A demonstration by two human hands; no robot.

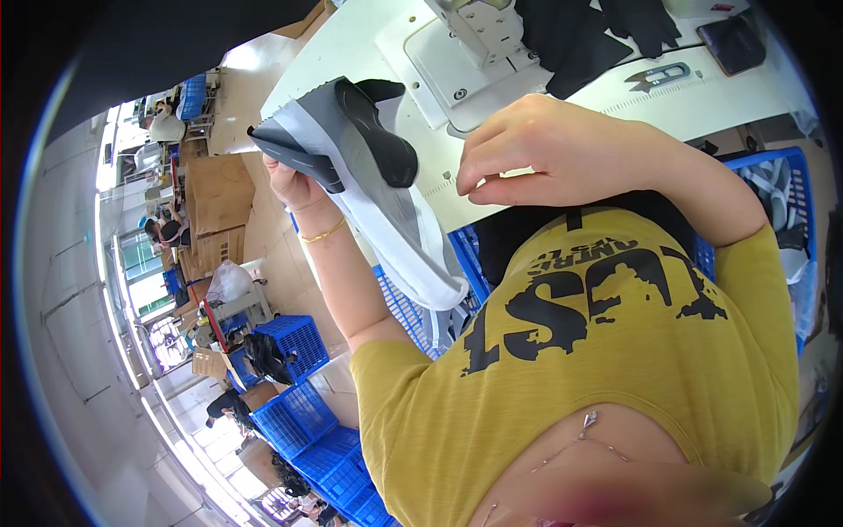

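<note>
A grey, white and black shoe upper [351,167] hangs from my left hand [294,182], tilted down toward my lap. My left fingers are closed on its dark grey edge and partly hidden behind it. To the right of the upper, my right hand [536,149] is over the front edge of the white table [351,39]. Its fingers are curled, with thumb and forefinger tips close together and nothing seen between them. Just beyond that hand stands the white base of a sewing machine [448,75].
Black fabric pieces [575,44], thread snips [659,77] and a dark phone [733,44] lie on the table. A blue basket [799,167] holding grey pieces is at right; another blue basket [399,303] is below the upper. Blue crates [303,417] and cardboard [219,193] stand at left.
</note>
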